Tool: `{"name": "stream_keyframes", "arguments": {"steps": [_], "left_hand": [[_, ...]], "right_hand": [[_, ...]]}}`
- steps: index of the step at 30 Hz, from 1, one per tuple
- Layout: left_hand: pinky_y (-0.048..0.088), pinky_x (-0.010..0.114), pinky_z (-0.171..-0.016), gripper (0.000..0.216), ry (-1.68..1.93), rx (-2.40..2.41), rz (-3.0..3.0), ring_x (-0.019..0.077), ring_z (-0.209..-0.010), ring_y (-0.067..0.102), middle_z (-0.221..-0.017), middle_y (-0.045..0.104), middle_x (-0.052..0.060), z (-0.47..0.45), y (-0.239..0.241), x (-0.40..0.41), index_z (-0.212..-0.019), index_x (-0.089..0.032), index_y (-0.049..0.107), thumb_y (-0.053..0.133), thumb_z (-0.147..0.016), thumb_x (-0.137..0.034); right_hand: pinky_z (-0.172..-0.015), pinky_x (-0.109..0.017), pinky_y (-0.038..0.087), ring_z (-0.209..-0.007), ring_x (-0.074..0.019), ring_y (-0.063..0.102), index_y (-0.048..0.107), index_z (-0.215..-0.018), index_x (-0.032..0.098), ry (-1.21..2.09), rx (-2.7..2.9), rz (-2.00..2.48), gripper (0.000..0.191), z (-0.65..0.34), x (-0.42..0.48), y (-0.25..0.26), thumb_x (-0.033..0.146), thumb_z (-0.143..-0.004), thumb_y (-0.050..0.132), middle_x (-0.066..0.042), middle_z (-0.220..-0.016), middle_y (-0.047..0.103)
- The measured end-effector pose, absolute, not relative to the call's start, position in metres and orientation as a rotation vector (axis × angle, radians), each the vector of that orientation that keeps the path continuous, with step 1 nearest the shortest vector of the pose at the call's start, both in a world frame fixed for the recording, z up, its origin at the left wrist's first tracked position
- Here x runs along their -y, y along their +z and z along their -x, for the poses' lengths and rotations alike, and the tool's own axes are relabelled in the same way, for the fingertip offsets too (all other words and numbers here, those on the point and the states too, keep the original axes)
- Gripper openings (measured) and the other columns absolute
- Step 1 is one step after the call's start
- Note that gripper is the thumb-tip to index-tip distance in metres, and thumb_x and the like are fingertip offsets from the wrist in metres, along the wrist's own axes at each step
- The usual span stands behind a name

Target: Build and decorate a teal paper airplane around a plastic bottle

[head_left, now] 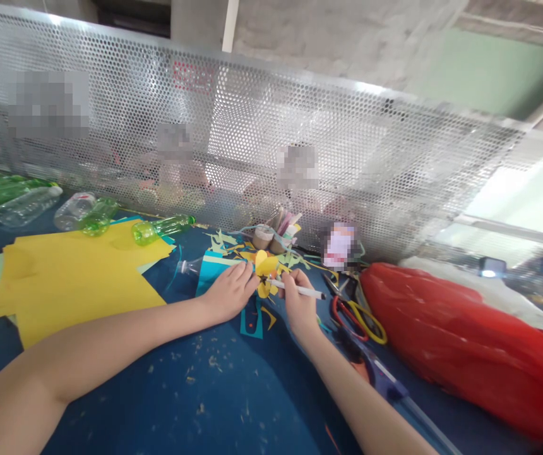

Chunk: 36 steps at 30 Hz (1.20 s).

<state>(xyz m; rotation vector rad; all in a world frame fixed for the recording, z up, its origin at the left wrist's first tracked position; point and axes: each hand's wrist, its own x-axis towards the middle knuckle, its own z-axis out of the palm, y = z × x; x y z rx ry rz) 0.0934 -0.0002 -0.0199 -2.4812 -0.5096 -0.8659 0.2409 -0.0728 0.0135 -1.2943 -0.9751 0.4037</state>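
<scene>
My left hand (230, 291) lies on the blue table (214, 398), its fingers together and pressing the edge of a small yellow paper flower (266, 268). My right hand (298, 302) is closed around a white pen (305, 291), whose tip touches the yellow flower from the right. Teal paper (214, 265) lies under and beside the flower. Paper scraps are scattered around both hands.
Yellow paper sheets (77, 278) cover the left of the table, with several green and clear plastic bottles (160, 229) behind them. Red and yellow scissors (359, 319) and a large red plastic bag (465, 341) lie to the right. A perforated metal screen (271, 139) closes the back; people sit behind it.
</scene>
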Motion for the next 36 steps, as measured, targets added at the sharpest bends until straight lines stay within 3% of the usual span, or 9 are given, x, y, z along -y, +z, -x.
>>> {"name": "stream_keyframes", "arguments": {"steps": [4,10,16,20,24,29,33,36], "left_hand": [[0.041,0.044,-0.099,0.032,-0.863,0.507,2.477,0.0297,-0.117,0.05,-0.124,0.055,0.022,-0.093,-0.022,0.0,-0.118,-0.007,0.053,0.045,-0.088,-0.014],[0.042,0.044,-0.098,0.029,-0.853,0.48,2.443,0.0293,-0.116,0.051,-0.122,0.056,0.022,-0.092,-0.023,0.0,-0.115,-0.007,0.053,0.044,-0.089,-0.013],[0.044,0.044,-0.095,0.021,-0.813,0.472,2.44,0.0271,-0.113,0.053,-0.119,0.057,0.02,-0.093,-0.018,0.004,-0.107,-0.012,0.054,0.042,-0.091,-0.013],[0.048,0.041,-0.088,0.023,-0.811,0.519,2.509,0.0267,-0.105,0.057,-0.111,0.061,0.019,-0.092,-0.004,0.005,-0.108,-0.01,0.053,0.046,-0.087,-0.012],[0.052,0.037,-0.078,0.042,-0.976,0.657,2.783,0.0258,-0.093,0.061,-0.099,0.066,0.013,-0.087,0.023,-0.004,-0.114,-0.009,0.052,0.058,-0.075,-0.023],[0.051,0.027,-0.065,0.017,-1.178,0.855,2.991,0.0154,-0.068,0.065,-0.079,0.069,0.005,-0.077,0.049,-0.025,-0.09,-0.013,0.064,0.054,-0.077,-0.016],[0.051,0.03,-0.074,0.014,-1.148,0.779,2.972,0.0173,-0.078,0.066,-0.085,0.071,0.007,-0.072,0.053,-0.037,-0.085,-0.013,0.067,0.055,-0.079,-0.015],[0.047,0.035,-0.09,0.02,-0.998,0.765,3.037,0.0198,-0.097,0.064,-0.103,0.071,0.009,-0.07,0.053,-0.041,-0.097,-0.014,0.067,0.05,-0.087,-0.018]], "right_hand": [[-0.045,-0.024,0.032,-0.043,-0.0106,0.035,0.035,-0.057,0.024,0.363,0.886,1.267,0.026,-0.244,0.072,0.012,0.03,-0.077,0.052,0.008,-0.045,0.038],[-0.056,-0.025,0.045,-0.047,-0.0102,0.04,0.037,-0.064,0.024,0.273,0.749,1.227,0.027,-0.248,0.072,0.012,0.039,-0.085,0.044,0.009,-0.054,0.032],[-0.066,-0.029,0.051,-0.07,-0.0143,0.054,0.048,-0.089,0.025,0.243,0.849,1.219,0.026,-0.246,0.069,0.005,0.046,-0.079,0.059,0.004,-0.075,0.051],[-0.062,-0.028,0.052,-0.072,-0.0155,0.057,0.046,-0.095,0.026,0.283,0.866,1.24,0.026,-0.246,0.066,0.0,0.045,-0.081,0.056,0.003,-0.078,0.051],[-0.058,-0.026,0.051,-0.069,-0.0142,0.055,0.046,-0.096,0.026,0.29,0.849,1.267,0.026,-0.249,0.065,-0.004,0.046,-0.082,0.053,0.004,-0.078,0.05],[-0.058,-0.028,0.05,-0.068,-0.0155,0.055,0.047,-0.097,0.025,0.272,0.908,1.28,0.028,-0.252,0.063,-0.01,0.048,-0.082,0.055,0.004,-0.076,0.052],[-0.057,-0.029,0.048,-0.063,-0.0162,0.056,0.047,-0.094,0.024,0.295,0.978,1.317,0.03,-0.253,0.062,-0.014,0.05,-0.081,0.056,0.003,-0.074,0.054],[-0.061,-0.033,0.05,-0.065,-0.0178,0.059,0.048,-0.093,0.023,0.343,1.014,1.305,0.033,-0.254,0.061,-0.018,0.052,-0.08,0.059,0.001,-0.075,0.057]]}}
